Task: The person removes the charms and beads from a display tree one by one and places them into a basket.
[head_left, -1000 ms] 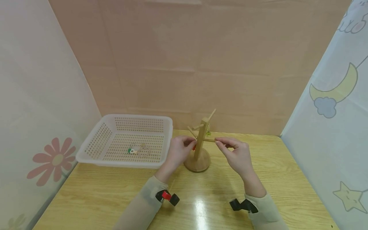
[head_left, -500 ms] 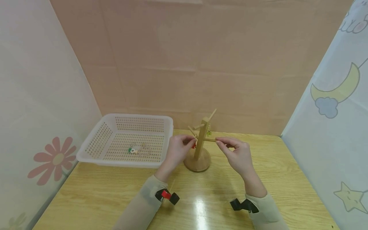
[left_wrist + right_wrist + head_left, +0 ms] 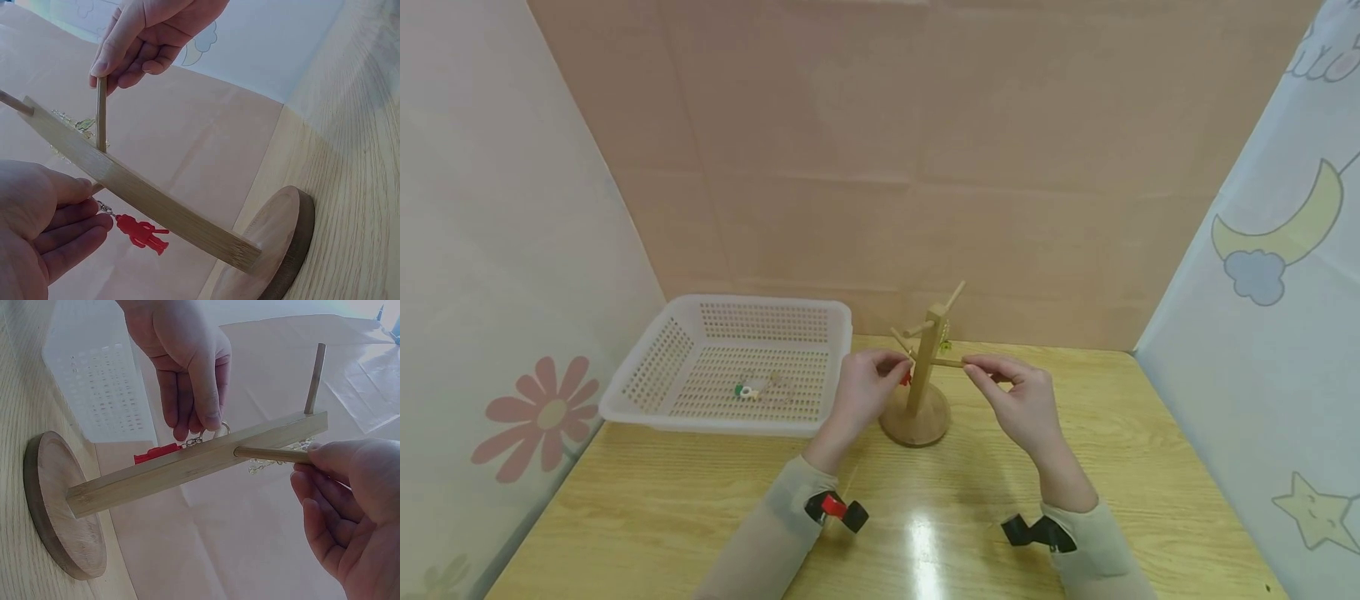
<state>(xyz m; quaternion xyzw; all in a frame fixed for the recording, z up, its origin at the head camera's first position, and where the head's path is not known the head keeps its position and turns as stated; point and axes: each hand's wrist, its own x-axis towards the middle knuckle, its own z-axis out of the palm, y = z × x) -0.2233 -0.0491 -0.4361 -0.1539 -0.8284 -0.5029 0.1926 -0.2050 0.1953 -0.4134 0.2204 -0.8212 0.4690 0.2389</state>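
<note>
A wooden stand with a round base and several pegs stands upright on the table. My left hand pinches the metal ring of a keychain, close against the left side of the post. From that ring a red figure charm dangles on a short chain. On the other side, my right hand pinches the outer end of a side peg between thumb and forefinger. A beaded chain with a yellow-green charm hangs behind the post, partly hidden by it.
A white perforated basket sits left of the stand. Inside it lie a green-and-white trinket and some pale, clear beaded pieces. A beige sheet closes off the back, with patterned cloth at both sides.
The left fingers have shifted slightly at the post, and more of the red charm shows below them than a second ago. The right hand keeps its pinch on the peg.
</note>
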